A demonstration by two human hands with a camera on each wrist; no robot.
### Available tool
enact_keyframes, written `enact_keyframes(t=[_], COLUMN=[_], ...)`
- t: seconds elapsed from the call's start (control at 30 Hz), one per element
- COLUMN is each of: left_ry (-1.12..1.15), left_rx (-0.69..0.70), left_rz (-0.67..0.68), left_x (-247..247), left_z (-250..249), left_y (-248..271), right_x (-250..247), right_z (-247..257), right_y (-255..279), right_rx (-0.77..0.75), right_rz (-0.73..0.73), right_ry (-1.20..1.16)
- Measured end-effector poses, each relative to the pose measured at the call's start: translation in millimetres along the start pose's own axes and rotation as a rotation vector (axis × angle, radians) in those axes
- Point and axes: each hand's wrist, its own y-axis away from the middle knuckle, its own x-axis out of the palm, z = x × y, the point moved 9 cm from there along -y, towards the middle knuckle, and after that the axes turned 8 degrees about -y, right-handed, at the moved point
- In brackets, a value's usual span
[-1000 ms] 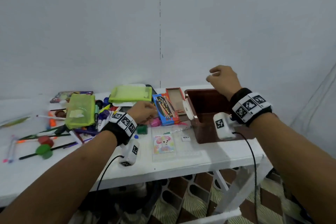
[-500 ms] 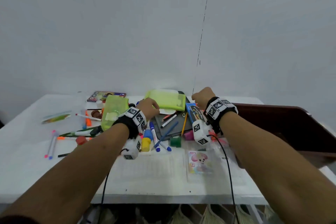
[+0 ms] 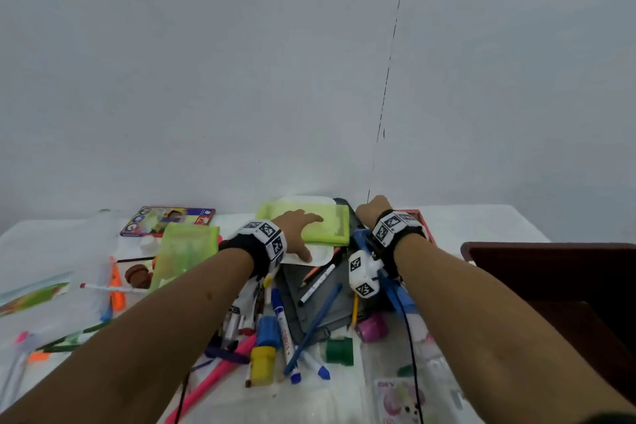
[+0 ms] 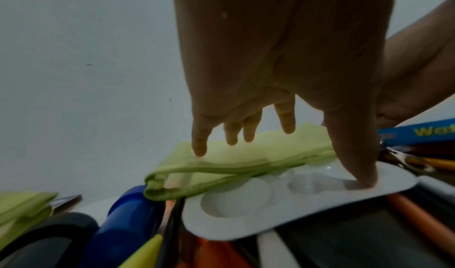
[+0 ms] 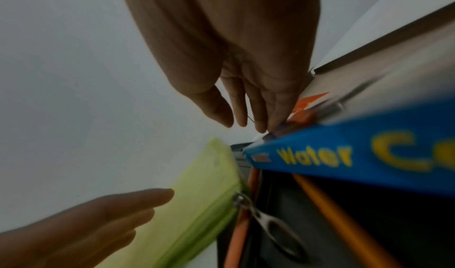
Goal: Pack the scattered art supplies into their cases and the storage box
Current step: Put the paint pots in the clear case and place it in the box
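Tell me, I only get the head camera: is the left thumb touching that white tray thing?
Observer: Yes. In the left wrist view the left hand's thumb tip presses on the white paint tray's rim, beside a round well.
Operator: Are the other fingers grabbing the green pouch?
Observer: No. Those fingers are straight above the green pouch, not curled round it.
Operator: What's that blue box?
Observer: The right wrist view shows the word "Water" in yellow letters on the side of the blue box.
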Motion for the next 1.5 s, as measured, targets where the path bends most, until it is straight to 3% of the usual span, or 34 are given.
enact_keyframes(t=[0.1, 0.33, 0.5, 0.7, 0.8, 0.9, 0.97, 1.0, 1.07, 1.27, 1.5], left_ry=[-0.031, -0.006, 0.04, 0.091, 0.056, 0.143, 0.221, 0.234, 0.223, 0.156, 0.191], left_rx=[-0.041, -0.101, -0.131, -0.116, -0.082, -0.014, 0.051, 0.076, 0.099, -0.001, -0.084], left_rz=[0.075, 0.047, 0.069, -0.202, -0.257, -0.312, -0.335, -0.344, -0.345, -0.313, -0.477], left_x=[7, 1, -8, -45, -45, -44, -46, -47, -50, -52, -79], left_z=[22, 65, 68, 37, 30, 32, 33, 32, 34, 48, 58], left_y=[-9, -3, -1, -2, 1, 4, 11, 16, 23, 34, 54], right_x=[14, 28, 21, -18, -35, -41, -42, -46, -56, -77, -93], right_z=[7, 17, 37, 88, 103, 105, 102, 96, 94, 99, 108], right_y=[-9, -24, -6, 31, 48, 59, 60, 57, 57, 79, 121], right_rx=[-0.01, -0.004, -0.097, -0.185, -0.193, -0.211, -0.171, -0.116, -0.113, -0.125, -0.253], right_rz=[0.055, 0.115, 0.186, 0.058, -0.047, -0.039, -0.01, -0.041, -0.118, -0.218, -0.281], right_ry=[0.12, 0.401, 0.59, 0.444, 0.348, 0.331, 0.268, 0.158, 0.166, -0.087, -0.47])
